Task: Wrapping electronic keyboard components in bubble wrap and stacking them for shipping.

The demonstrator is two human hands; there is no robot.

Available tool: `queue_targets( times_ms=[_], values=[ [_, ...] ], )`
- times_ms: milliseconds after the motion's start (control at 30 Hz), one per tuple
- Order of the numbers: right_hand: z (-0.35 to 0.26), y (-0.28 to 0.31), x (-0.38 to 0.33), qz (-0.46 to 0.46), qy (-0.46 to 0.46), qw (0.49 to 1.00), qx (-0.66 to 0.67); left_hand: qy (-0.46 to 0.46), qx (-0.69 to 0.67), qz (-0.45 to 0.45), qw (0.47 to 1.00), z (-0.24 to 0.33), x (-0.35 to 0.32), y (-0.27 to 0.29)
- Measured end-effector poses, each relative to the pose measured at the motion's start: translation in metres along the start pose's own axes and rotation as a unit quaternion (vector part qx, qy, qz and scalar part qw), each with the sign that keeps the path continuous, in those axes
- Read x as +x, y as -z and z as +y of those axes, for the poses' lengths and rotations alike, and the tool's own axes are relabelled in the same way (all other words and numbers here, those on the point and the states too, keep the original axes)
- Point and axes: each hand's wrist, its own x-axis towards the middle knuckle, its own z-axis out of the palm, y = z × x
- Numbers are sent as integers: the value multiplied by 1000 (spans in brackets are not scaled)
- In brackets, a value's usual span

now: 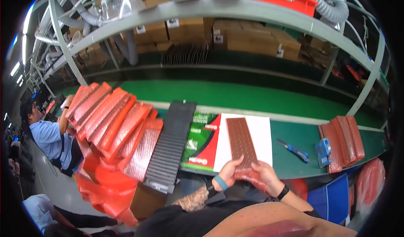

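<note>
A long brown-red flat strip in clear wrapping (241, 142) lies lengthwise over a white, red and green printed sheet (263, 132) on the green bench. My left hand (229, 170) grips its near left corner. My right hand (263, 173) holds its near right corner, where the crinkled wrapping bunches up. Both forearms come in from the lower edge; the left wrist wears a blue band, the right a black one.
A black ribbed tray (170, 146) leans left of the sheet. Further left is a fan of red wrapped strips (111, 121) over a cardboard box. A blue utility knife (294, 150), a blue tape dispenser (323, 149) and more strips (343, 140) lie right. A seated person (48, 138) works at far left.
</note>
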Motion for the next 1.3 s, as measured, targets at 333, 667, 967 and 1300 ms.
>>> queue_targets(
  times_ms=[333,667,967,1300],
  values=[
    [16,4,22,5,35,998,-46,8,-32,-40,999,8,4,18],
    [32,-3,21,51,77,993,-68,-81,-20,17,996,4,-3,14],
    [-147,-27,51,46,292,580,-759,-115,40,46,991,-14,6,39],
    [-402,-283,128,167,822,98,-536,-112,76,70,988,-5,7,31]
  ],
)
